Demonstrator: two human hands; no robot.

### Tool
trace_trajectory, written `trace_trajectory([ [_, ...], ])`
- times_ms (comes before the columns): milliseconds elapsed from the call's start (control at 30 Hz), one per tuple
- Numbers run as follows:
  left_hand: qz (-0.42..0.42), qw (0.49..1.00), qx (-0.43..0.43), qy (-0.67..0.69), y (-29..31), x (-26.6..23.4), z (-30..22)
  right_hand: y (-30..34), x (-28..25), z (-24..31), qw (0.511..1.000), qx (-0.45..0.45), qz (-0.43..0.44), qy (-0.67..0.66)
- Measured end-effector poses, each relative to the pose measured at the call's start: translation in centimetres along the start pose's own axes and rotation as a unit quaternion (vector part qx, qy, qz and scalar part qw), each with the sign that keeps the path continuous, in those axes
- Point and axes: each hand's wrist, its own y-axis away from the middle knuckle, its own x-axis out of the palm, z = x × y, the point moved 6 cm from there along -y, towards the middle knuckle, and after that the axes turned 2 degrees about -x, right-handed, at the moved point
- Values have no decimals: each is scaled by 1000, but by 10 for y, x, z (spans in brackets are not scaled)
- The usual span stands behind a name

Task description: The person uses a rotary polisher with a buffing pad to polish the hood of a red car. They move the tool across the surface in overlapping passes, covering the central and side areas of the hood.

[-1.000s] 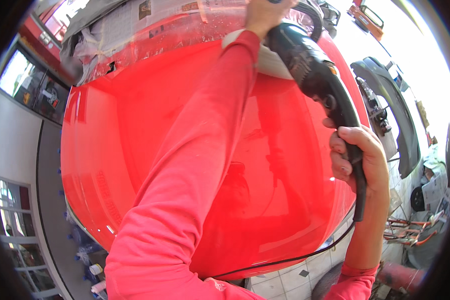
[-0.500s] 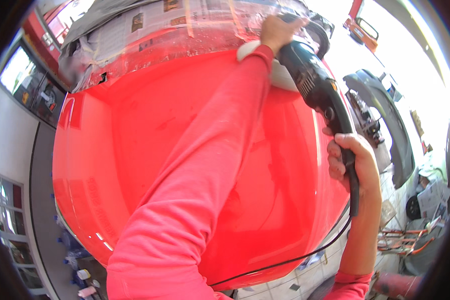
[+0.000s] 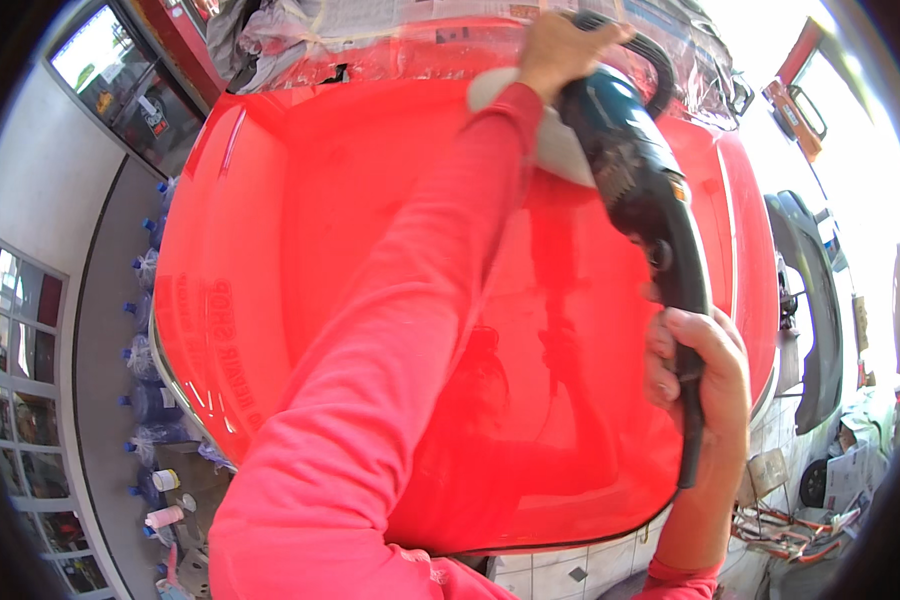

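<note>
A black polisher (image 3: 620,150) with a white round pad (image 3: 560,150) is held in both my hands over a glossy red car hood (image 3: 370,200). The pad rests against the far part of the hood, partly hidden by my left wrist and the tool body. My left hand (image 3: 570,52) is closed round the front loop handle of the polisher. Lower down, my right hand (image 3: 705,360) wraps the rear grip, thumb on top. My left arm, in a red sleeve, crosses above the hood and hides part of it.
Newspaper and plastic sheeting (image 3: 410,40) cover the car beyond the hood. On the left, several blue-capped water jugs (image 3: 155,400) line a grey wall. A dark bumper (image 3: 815,310) stands at the right, near a red-orange metal frame (image 3: 800,530) on the tiled floor.
The view has shifted, showing more of the hood's right side. Relative to the hood, the polisher has moved leftward, away from its right edge. Both hands keep their grip.
</note>
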Motion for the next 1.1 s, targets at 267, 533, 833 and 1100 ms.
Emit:
trace_trajectory([
  [267, -92, 987, -49, -120, 9, -272, 71, -25, 175, -60, 980, 14, 198, 10],
  [533, -182, 980, -76, 39, 51, -295, 67, -23, 191, -92, 975, 38, 208, 67],
  [833, -69, 993, -60, -73, 30, -43, 24, 4, 21, -62, 999, 15, 35, -19],
  [1100, 113, 969, 88, 201, 41, 212, -43, 28, -111, -46, 988, -27, -146, -42],
])
